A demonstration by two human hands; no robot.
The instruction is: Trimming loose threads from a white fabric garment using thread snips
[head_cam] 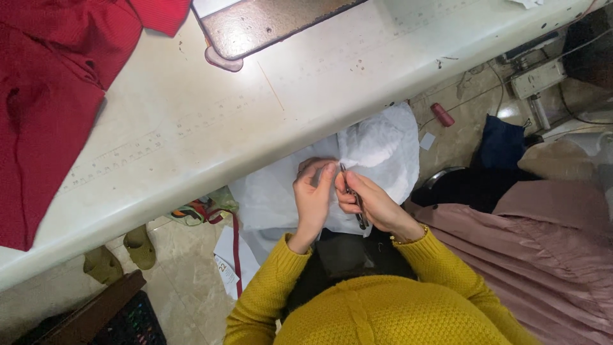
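Head view: left hand pinches white fabric, right hand grips thread snips; fabric likely soft, light, best held near edge.

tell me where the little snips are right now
In the head view the snips are in the right hand, just below the table edge, tips against the white fabric that the left hand pinches.
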